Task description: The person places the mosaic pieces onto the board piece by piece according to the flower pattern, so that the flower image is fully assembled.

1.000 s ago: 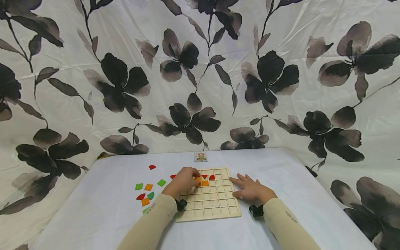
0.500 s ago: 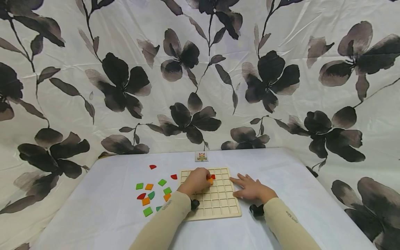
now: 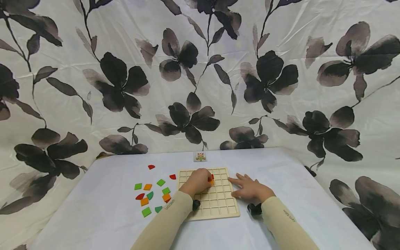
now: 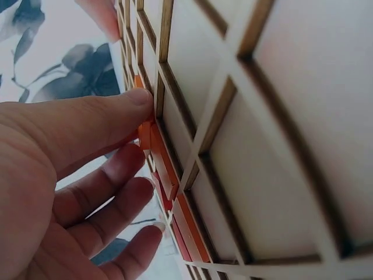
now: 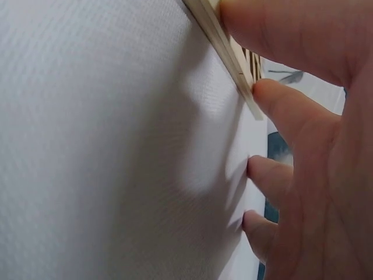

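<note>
A pale wooden grid board (image 3: pixel 218 205) lies on the white table. Over its upper cells, my left hand (image 3: pixel 197 182) pinches an orange square tile (image 4: pixel 144 139) between thumb and index finger, low at a cell. The other fingers of that hand are bent beside it. Orange tiles (image 4: pixel 166 163) and red tiles (image 4: pixel 162 189) sit in nearby cells in the left wrist view; from the head the hand hides most of them. My right hand (image 3: pixel 250 187) lies with spread fingers at the board's right side, its thumb and index fingertip touching the edge.
Left of the board, loose tiles lie scattered, among them a green square (image 3: pixel 146 212), an orange square (image 3: pixel 144 201) and a red quarter-round (image 3: pixel 151 167). A small patterned card (image 3: pixel 200 156) is behind the board. A floral cloth (image 3: pixel 193 118) hangs behind the table.
My left hand has shifted right across the board's upper rows, then settled with the orange tile. Several loose tiles at the left came into view from behind the arm. The right hand stays put.
</note>
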Motion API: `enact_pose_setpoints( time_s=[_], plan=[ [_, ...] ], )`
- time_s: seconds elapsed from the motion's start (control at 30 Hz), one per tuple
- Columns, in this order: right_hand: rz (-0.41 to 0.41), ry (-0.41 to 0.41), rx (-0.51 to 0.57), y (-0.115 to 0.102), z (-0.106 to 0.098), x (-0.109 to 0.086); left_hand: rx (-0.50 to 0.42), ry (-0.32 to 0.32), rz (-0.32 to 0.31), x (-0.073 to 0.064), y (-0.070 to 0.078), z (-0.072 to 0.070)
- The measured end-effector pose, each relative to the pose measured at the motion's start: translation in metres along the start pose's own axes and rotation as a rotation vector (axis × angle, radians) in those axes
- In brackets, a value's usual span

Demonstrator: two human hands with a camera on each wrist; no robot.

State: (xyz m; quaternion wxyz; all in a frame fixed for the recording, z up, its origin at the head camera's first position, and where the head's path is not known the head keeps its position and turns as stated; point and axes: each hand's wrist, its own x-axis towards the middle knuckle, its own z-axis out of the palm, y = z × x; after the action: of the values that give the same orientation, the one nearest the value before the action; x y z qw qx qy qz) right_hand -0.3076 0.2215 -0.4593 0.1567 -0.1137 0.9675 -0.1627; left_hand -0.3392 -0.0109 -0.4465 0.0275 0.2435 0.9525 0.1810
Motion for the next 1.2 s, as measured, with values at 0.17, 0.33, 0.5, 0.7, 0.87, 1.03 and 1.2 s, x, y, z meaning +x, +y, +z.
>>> enact_pose_setpoints(
  time_s=[0.17,0.33,0.5,0.7,0.87,1.03,1.2],
  plan=[
    [0.000,-0.005,0.000,0.000,-0.002,-0.002,-0.036,-0.013,0.013,0.001,0.001,0.000],
    [-0.002,-0.010,-0.001,-0.002,-0.003,-0.002,0.035,-0.021,0.049,0.002,-0.002,0.003],
    [0.006,-0.016,-0.009,-0.004,-0.003,0.000,0.105,-0.019,0.078,-0.002,-0.007,0.002],
    [0.017,-0.015,-0.008,-0.004,-0.002,0.002,0.038,0.010,0.052,-0.015,-0.021,-0.011],
    [0.025,-0.007,-0.007,-0.003,-0.001,0.002,0.016,0.041,-0.052,-0.033,-0.039,-0.028],
    [0.028,-0.008,0.011,-0.004,0.000,-0.001,0.026,0.069,-0.213,-0.050,-0.062,-0.043],
    [0.022,-0.002,-0.007,-0.004,0.002,0.001,0.096,0.125,-0.282,-0.066,-0.089,-0.055]
  ],
)
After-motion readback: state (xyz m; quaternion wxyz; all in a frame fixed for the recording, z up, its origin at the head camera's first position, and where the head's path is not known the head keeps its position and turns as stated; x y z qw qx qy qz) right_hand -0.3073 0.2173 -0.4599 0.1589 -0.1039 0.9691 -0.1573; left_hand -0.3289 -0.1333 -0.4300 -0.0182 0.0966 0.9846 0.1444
